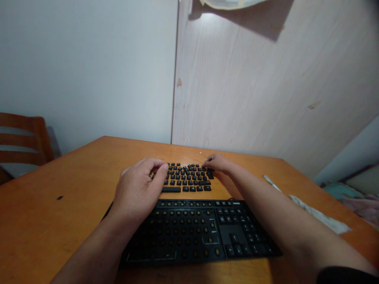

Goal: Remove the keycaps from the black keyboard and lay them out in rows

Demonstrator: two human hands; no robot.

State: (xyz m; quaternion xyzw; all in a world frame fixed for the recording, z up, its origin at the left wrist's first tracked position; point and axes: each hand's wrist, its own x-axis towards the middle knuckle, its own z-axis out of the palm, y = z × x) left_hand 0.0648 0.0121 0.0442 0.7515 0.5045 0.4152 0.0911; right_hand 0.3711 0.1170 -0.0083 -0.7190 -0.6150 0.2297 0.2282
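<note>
A black keyboard (pixel 192 232) lies in front of me on the table. Its main block is stripped to the round key mounts, while the arrow keys and number pad still carry their caps. Beyond it, several loose black keycaps (pixel 185 177) lie in rough rows. Over the left end of these rows is my left hand (pixel 140 183), its thumb and forefinger closed together; what they hold, if anything, is hidden. My right hand (pixel 217 162) is at the far right of the rows, fingers closed on a thin metal wire tool (pixel 200 153) that sticks out leftward. Its fingertips reach a keycap.
A small dark piece (pixel 60 197) lies alone on the wooden table (pixel 32 213) at left. To the right are a crumpled whitish cloth (pixel 319 215) and a pale strip (pixel 271 182). A wooden chair (pixel 22 138) stands at far left, and a wall closes off the back.
</note>
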